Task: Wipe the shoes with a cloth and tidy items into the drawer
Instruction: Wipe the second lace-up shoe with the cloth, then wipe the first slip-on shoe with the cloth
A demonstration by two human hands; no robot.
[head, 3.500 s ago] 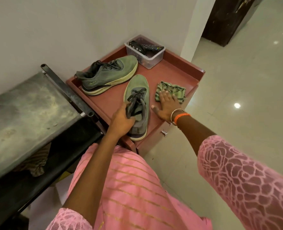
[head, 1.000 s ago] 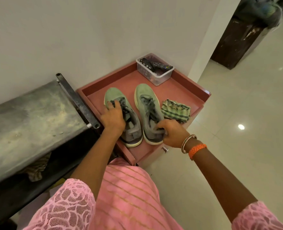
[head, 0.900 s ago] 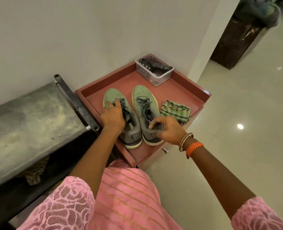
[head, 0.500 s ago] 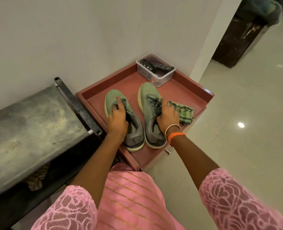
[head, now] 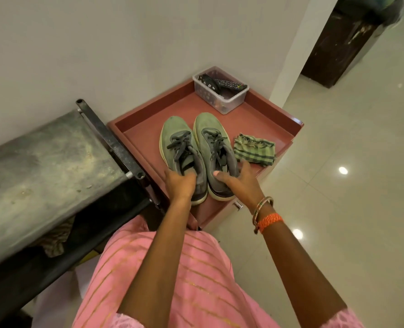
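Note:
Two green sneakers with dark laces stand side by side, toes toward the wall, on the reddish-brown cabinet top (head: 146, 129). My left hand (head: 179, 183) grips the heel of the left shoe (head: 176, 140), fingers inside its opening. At the heel of the right shoe (head: 210, 136) my right hand (head: 240, 181) holds on, thumb in the opening and fingers spread along its outer side. A folded green checked cloth (head: 254, 150) lies just right of the shoes, untouched.
A clear plastic box (head: 220, 99) holding remote controls sits at the cabinet's far corner by the wall. A drawer knob (head: 237, 205) shows below the front edge. A grey metal bench (head: 42, 166) with a black rail stands to the left. Glossy tiled floor spreads right.
Both hands slid back from the laces to the heels of the shoes. The shoes now stand closer together, parallel. My right hand has left the cloth's edge.

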